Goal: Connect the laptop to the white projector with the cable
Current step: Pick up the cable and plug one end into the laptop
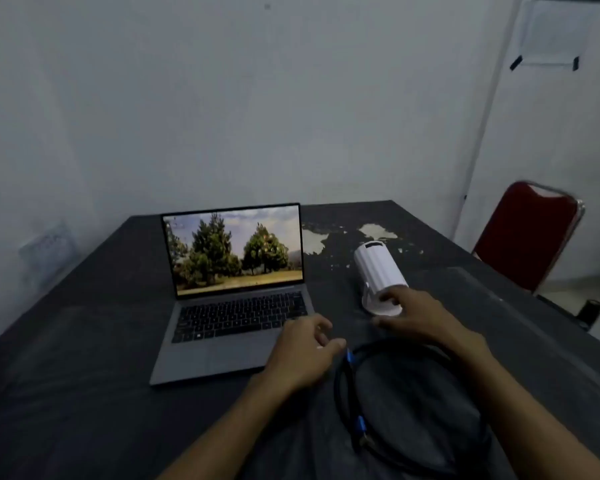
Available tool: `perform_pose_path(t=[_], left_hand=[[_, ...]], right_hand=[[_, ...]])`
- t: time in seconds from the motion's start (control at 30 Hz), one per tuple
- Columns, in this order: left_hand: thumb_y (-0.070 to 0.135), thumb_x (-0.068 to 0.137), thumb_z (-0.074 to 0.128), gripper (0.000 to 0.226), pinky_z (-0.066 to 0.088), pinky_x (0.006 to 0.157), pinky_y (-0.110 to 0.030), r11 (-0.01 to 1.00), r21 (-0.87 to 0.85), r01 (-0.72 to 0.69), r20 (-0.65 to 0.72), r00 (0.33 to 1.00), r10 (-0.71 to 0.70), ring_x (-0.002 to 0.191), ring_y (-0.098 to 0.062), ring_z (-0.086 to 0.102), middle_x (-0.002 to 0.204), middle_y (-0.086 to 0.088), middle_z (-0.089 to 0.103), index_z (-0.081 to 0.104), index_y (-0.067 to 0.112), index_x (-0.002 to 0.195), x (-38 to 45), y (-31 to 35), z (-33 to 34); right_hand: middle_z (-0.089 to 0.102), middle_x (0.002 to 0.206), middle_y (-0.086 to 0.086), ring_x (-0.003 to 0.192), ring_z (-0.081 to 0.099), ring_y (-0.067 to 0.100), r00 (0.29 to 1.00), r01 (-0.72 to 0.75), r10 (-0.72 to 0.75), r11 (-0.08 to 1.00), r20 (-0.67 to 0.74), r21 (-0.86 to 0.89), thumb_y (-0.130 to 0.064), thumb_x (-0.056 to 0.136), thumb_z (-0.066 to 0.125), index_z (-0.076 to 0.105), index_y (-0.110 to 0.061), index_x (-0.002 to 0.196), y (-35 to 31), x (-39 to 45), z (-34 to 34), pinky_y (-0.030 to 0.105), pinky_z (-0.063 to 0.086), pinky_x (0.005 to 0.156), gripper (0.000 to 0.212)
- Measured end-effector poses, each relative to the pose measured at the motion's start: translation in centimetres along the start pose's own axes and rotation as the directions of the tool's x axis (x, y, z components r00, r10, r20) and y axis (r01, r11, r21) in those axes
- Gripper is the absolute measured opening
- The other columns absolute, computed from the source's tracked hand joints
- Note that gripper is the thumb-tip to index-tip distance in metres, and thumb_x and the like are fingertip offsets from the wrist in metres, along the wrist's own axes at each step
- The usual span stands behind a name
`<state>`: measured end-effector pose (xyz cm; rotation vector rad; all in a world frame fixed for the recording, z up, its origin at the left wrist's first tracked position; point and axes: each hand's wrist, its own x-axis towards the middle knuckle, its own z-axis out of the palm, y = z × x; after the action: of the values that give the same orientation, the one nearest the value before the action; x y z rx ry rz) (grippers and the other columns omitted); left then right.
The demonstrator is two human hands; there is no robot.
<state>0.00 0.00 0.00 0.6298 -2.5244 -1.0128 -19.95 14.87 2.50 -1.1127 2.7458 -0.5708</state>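
An open grey laptop (229, 306) stands on the dark table (84, 358), its screen showing trees. To its right lies a white cylindrical projector (378, 268) on its stand, rear end toward me. A coiled black cable (413, 407) with blue plug ends lies near the table's front. My left hand (303, 355) hovers by the laptop's right front corner, fingers spread, just left of one blue plug (350, 356). My right hand (416, 317) reaches to the projector's near end, fingertips touching its base, not gripping it.
A red chair (530, 237) stands at the table's far right corner. The tabletop has worn white patches (374, 232) behind the projector. A wall rises close behind the table.
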Motion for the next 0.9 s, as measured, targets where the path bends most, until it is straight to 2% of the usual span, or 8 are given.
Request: perform_pose_path(t=[0.1,0.27,0.4,0.57,0.67,0.7,0.8,0.9], left_hand=[[0.052,0.086,0.074,0.051,0.058,0.085,-0.035,0.995,0.096,0.029,0.047,0.998,-0.034,0.093,-0.014,0.066,0.098,0.004,0.070,0.067,0.019,0.124,-1.0,-0.2,2.5],[0.058,0.080,0.074,0.051,0.049,0.082,-0.036,0.961,0.271,0.062,0.040,0.996,-0.075,0.104,-0.024,0.056,0.111,-0.003,0.059,0.057,0.017,0.104,-2.0,0.4,5.2],[0.043,0.078,0.075,0.038,0.049,0.077,-0.036,0.945,0.297,0.137,0.017,0.989,-0.149,0.103,-0.029,0.059,0.111,-0.005,0.060,0.051,0.018,0.094,-2.0,0.7,5.6],[0.027,0.072,0.074,0.020,0.062,0.068,-0.039,0.978,0.077,0.196,-0.009,0.981,-0.196,0.077,-0.017,0.068,0.085,0.001,0.069,0.069,0.015,0.087,-1.7,-1.0,4.9],[0.022,0.075,0.078,0.007,0.064,0.070,-0.036,0.971,-0.134,0.198,-0.018,0.979,-0.202,0.071,-0.009,0.071,0.074,0.003,0.073,0.072,0.023,0.079,-1.5,-2.2,3.9],[0.020,0.077,0.080,0.008,0.064,0.073,-0.035,0.954,-0.217,0.204,-0.009,0.977,-0.211,0.071,-0.008,0.072,0.075,0.002,0.075,0.075,0.024,0.081,-1.4,-2.5,3.3],[0.019,0.083,0.082,0.011,0.063,0.071,-0.033,0.885,-0.420,0.200,0.066,0.979,-0.190,0.073,-0.009,0.072,0.083,-0.005,0.078,0.078,0.026,0.091,-1.4,-3.0,0.5],[0.025,0.088,0.080,0.015,0.060,0.069,-0.028,0.866,-0.473,0.161,0.145,0.984,-0.104,0.082,-0.016,0.075,0.095,-0.002,0.079,0.080,0.031,0.101,-1.4,-3.3,-2.7]], right_hand=[[0.065,0.138,-0.003,0.130,0.058,0.024,0.988,-0.076,0.099,0.980,0.116,-0.184,-0.052,0.085,0.072,0.060,-0.036,0.138,1.9,-0.4,1.1,0.047,0.040,0.106,0.057],[0.069,0.121,-0.003,0.118,0.064,0.023,0.993,-0.073,0.087,0.985,0.084,-0.156,-0.041,0.079,0.077,0.072,-0.036,0.117,4.0,-1.0,3.3,0.046,0.049,0.100,0.038],[0.072,0.105,0.000,0.102,0.068,0.022,0.999,-0.043,0.046,0.994,0.029,-0.102,-0.033,0.084,0.076,0.075,-0.026,0.104,4.8,-1.2,4.0,0.037,0.054,0.087,0.022],[0.069,0.096,-0.006,0.087,0.064,0.008,0.999,0.045,-0.045,0.999,0.027,-0.006,-0.029,0.091,0.075,0.074,-0.025,0.103,5.0,-1.9,3.1,0.018,0.044,0.073,0.012],[0.076,0.090,-0.010,0.081,0.070,0.002,0.997,0.081,-0.081,0.986,-0.004,0.147,-0.029,0.091,0.077,0.074,-0.029,0.098,4.2,-2.8,1.3,0.023,0.054,0.080,0.007],[0.077,0.086,-0.009,0.076,0.071,0.003,0.996,0.088,-0.087,0.976,-0.016,0.198,-0.029,0.091,0.078,0.076,-0.029,0.097,3.7,-3.2,0.6,0.025,0.056,0.077,0.007],[0.076,0.077,-0.012,0.066,0.068,0.003,0.991,0.133,-0.128,0.929,-0.038,0.345,-0.025,0.092,0.077,0.078,-0.030,0.095,1.3,-4.2,-1.6,0.014,0.047,0.060,0.006],[0.071,0.071,-0.008,0.058,0.058,0.001,0.982,0.180,-0.184,0.858,-0.041,0.482,-0.021,0.095,0.074,0.080,-0.026,0.097,-1.3,-4.6,-2.9,0.012,0.041,0.051,0.009]])
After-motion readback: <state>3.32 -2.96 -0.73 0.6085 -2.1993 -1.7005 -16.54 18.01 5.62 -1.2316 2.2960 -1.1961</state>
